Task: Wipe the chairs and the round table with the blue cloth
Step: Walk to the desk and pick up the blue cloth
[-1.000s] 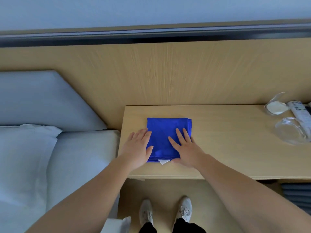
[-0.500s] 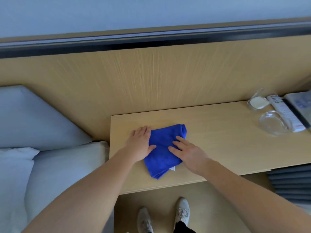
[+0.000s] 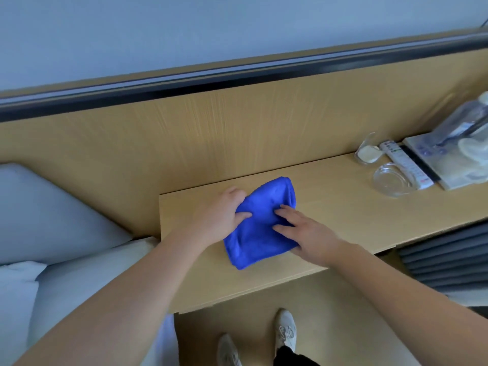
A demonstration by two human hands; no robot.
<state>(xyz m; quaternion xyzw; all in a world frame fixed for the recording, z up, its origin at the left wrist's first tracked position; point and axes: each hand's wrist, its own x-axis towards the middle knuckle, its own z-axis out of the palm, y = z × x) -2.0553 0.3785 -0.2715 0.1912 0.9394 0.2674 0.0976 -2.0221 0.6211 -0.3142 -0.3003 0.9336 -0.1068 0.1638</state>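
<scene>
The folded blue cloth (image 3: 260,223) lies bunched and partly lifted on a light wooden shelf (image 3: 343,207) beside the bed. My left hand (image 3: 220,211) grips the cloth's left edge, thumb on top and fingers curled under it. My right hand (image 3: 303,233) holds the cloth's right side, fingers spread on top and the thumb below the near edge. No chair or round table is in view.
A bed with white pillows (image 3: 52,233) fills the left. On the shelf's right end are a clear glass dish (image 3: 390,180), a white remote (image 3: 406,167), a small clear holder (image 3: 368,154) and a tray with a bottle (image 3: 454,159). A wood panel stands behind; my shoes (image 3: 284,331) are below.
Both hands went from lying flat on the folded cloth to gripping it from both sides. The cloth turned, bunched up and its left part rose off the shelf. The view swung left.
</scene>
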